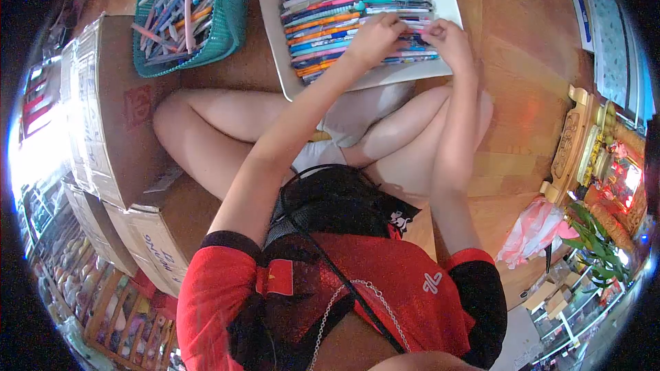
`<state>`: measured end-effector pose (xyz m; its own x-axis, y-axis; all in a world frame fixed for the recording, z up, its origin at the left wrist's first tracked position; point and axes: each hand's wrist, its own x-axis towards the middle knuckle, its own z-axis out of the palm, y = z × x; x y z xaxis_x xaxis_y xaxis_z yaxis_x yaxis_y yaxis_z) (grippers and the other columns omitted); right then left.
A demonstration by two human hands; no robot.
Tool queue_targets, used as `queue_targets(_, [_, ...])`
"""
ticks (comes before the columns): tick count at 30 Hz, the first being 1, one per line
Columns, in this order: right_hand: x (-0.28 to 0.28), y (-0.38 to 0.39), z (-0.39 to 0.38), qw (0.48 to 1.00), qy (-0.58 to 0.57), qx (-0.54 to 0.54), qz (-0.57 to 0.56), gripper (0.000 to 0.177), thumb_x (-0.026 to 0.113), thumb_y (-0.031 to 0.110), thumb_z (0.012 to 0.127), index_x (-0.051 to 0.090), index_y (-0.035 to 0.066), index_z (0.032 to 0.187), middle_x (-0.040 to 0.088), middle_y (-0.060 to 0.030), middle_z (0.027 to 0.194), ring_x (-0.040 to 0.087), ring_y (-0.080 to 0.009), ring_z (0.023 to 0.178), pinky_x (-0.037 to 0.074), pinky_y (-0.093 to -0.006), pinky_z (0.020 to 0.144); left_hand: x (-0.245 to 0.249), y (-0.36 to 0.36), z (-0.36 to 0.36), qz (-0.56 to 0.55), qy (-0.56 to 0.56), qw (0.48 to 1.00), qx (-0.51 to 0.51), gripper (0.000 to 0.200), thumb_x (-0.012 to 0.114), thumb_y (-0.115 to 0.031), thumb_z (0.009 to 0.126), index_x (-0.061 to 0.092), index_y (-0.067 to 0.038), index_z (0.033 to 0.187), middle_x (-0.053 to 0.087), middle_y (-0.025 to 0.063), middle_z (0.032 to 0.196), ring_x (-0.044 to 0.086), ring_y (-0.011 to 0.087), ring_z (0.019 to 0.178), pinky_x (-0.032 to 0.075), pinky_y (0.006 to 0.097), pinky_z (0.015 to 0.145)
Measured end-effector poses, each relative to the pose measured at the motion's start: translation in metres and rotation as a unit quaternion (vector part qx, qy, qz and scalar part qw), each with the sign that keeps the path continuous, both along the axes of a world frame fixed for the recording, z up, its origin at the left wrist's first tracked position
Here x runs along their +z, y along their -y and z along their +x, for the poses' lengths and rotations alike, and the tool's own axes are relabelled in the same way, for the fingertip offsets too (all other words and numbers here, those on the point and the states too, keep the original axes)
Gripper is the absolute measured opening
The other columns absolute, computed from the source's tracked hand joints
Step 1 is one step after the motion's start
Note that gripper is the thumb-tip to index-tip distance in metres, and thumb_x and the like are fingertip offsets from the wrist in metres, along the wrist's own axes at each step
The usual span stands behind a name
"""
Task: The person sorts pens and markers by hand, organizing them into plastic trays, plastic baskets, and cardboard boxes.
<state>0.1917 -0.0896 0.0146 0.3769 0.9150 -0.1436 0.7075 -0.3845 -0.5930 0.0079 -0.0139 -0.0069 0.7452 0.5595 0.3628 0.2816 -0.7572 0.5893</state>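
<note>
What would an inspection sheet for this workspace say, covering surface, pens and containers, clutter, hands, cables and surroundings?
Surface: wooden floor, under the tray.
Job's things: white tray with pens in two side-by-side columns; teal basket of jumbled pens.
Clutter: cardboard boxes on the left, crumpled plastic bag on the right.
Grippers: left hand and right hand over the tray's right-hand column, fingers at the pens; grip unclear.
Cables: none seen at the tray; black strap or cord across the shirt.
Surroundings: green leaves and carved wood on the right.
</note>
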Motion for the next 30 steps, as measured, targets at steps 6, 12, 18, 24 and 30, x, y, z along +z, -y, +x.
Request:
queue_targets(6, [-0.008, 0.004, -0.002, 0.990, 0.072, 0.039, -0.111, 0.016, 0.073, 0.015, 0.070, 0.065, 0.009, 0.083, 0.066, -0.0066, 0.073, 0.064, -0.0215, 0.070, 0.049, -0.0321, 0.066, -0.008, 0.012, 0.008, 0.009, -0.122, 0.992, -0.010, 0.012, 0.060, -0.011, 0.075, 0.064, -0.007, 0.085, 0.059, 0.0094, 0.088, 0.060, 0.0254, 0.087, 0.053, 0.0381, 0.068])
queue_targets(12, [-0.002, 0.003, -0.002, 0.998, -0.001, 0.013, -0.066, 0.018, 0.073, 0.018, 0.071, 0.065, 0.009, 0.084, 0.066, -0.0097, 0.078, 0.065, -0.0243, 0.074, 0.050, -0.0348, 0.069, -0.008, 0.010, 0.001, 0.020, -0.064, 0.997, 0.026, 0.014, 0.063, -0.013, 0.074, 0.061, -0.005, 0.085, 0.058, 0.0125, 0.090, 0.059, 0.0301, 0.089, 0.051, 0.0396, 0.074])
queue_targets(18, [0.013, -0.002, -0.015, 0.999, 0.034, -0.004, -0.021, 0.018, 0.072, 0.018, 0.071, 0.064, 0.008, 0.084, 0.065, -0.0118, 0.081, 0.063, -0.0266, 0.073, 0.049, -0.0362, 0.067, -0.004, 0.005, -0.009, 0.073, 0.006, 0.997, -0.001, 0.030, 0.063, -0.016, 0.078, 0.058, -0.009, 0.107, 0.053, 0.0110, 0.113, 0.054, 0.0287, 0.101, 0.045, 0.0402, 0.087])
queue_targets(24, [0.002, 0.001, -0.016, 0.998, 0.045, 0.036, -0.035, 0.019, 0.072, 0.018, 0.073, 0.061, 0.006, 0.083, 0.062, -0.0100, 0.075, 0.060, -0.0214, 0.069, 0.047, -0.0339, 0.064, -0.023, 0.013, -0.019, 0.164, -0.164, 0.973, 0.000, 0.061, 0.047, -0.037, 0.089, 0.028, -0.011, 0.141, 0.024, 0.0025, 0.149, 0.026, 0.0185, 0.135, 0.016, 0.0497, 0.109])
queue_targets(30, [-0.002, 0.004, -0.017, 0.998, 0.055, 0.034, -0.016, 0.020, 0.072, 0.017, 0.073, 0.062, 0.006, 0.085, 0.062, -0.0087, 0.074, 0.059, -0.0213, 0.066, 0.047, -0.0332, 0.062, -0.022, 0.018, -0.020, 0.191, -0.194, 0.962, 0.017, 0.061, 0.041, -0.043, 0.090, 0.026, -0.014, 0.142, 0.022, 0.0026, 0.149, 0.022, 0.0174, 0.137, 0.013, 0.0527, 0.109])
